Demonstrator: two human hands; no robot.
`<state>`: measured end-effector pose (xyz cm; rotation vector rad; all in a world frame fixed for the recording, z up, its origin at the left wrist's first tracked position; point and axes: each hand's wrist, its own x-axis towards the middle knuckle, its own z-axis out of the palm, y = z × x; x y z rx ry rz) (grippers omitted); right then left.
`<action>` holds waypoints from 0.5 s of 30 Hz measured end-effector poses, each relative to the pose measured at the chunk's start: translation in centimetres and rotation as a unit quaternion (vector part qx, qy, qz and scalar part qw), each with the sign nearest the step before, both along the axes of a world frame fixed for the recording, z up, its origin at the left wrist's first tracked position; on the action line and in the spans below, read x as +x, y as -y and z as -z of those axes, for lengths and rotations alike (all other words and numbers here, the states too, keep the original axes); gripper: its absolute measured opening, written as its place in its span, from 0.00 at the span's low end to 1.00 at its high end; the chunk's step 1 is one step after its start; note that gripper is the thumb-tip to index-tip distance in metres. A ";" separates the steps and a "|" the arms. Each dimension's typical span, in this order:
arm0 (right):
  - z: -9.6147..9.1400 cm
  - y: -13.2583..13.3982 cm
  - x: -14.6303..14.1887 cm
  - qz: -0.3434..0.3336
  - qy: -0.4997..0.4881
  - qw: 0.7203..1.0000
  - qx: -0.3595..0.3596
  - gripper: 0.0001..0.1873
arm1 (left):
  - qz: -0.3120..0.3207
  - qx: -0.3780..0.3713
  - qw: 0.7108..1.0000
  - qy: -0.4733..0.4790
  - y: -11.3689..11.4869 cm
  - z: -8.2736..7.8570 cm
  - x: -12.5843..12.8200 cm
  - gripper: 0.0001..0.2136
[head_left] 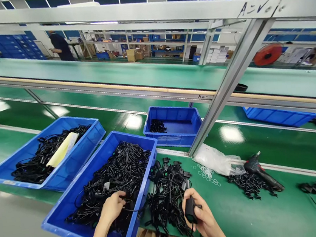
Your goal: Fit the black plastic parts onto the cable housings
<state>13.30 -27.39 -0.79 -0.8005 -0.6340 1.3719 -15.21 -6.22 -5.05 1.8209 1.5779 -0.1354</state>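
Observation:
My left hand (pixel 113 206) reaches into the near blue bin (pixel 146 144), fingers curled round a black cable from the tangled heap of black cables (pixel 115 172) inside. My right hand (pixel 202 216) is closed on a small black plug-like part (pixel 190 208) with a thin cable hanging from it, held just above the green bench. Between the two hands lies a loose pile of black cables with plugs (pixel 168 191) on the bench.
A second blue bin (pixel 74 158) of cables with a yellowish sheet (pixel 62 148) sits left; a third blue bin (pixel 176 126) stands behind. A clear plastic bag (pixel 217 160), small white rings (pixel 207 173), a black tool (pixel 259 169) lie right. A metal post (pixel 223 88) slants up. A person stands far back.

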 end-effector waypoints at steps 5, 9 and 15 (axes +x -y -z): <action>3.7 -4.2 1.7 0.099 0.121 0.971 -0.182 0.27 | -0.156 0.085 0.950 0.258 0.3 -2.9 -0.3 0.22; 7.2 -9.4 1.6 0.125 0.184 0.952 -0.211 0.32 | -0.287 -0.074 0.787 0.541 1.8 -5.6 1.6 0.44; 10.2 -12.0 3.7 0.172 0.319 0.904 -0.229 0.28 | -0.242 -0.260 0.734 0.578 5.0 -9.2 5.9 0.47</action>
